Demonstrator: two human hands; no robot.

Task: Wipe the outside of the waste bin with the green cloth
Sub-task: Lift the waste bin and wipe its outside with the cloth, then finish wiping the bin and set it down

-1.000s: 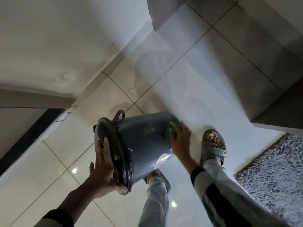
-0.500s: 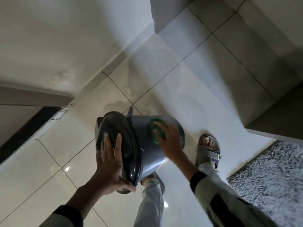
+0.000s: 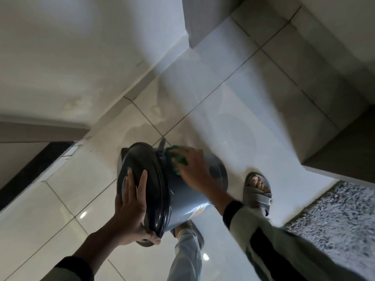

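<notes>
At the left, the left hand (image 3: pixel 132 201) is spread flat over the dark lid (image 3: pixel 140 179), its thumb hooked under the lower rim, so the waste bin (image 3: pixel 182 199) is held tipped off the tiled floor (image 3: pixel 60 199). The bin's long axis is seen to run from the lid, at the left, away to its base at the right. Further right, the right hand (image 3: pixel 194 169) is laid with its fingers spread on the upper side wall, and the green cloth (image 3: pixel 178 161) is pressed under them against the wall just beside the lid's rim and the handle hinge. The unwiped wall is judged to lie rightward along the axis, toward the base; the right hand is nearer. Below the bin a sandalled foot (image 3: pixel 258 191) is planted close by, and a shaggy rug (image 3: pixel 334 220) lies at the far right.
</notes>
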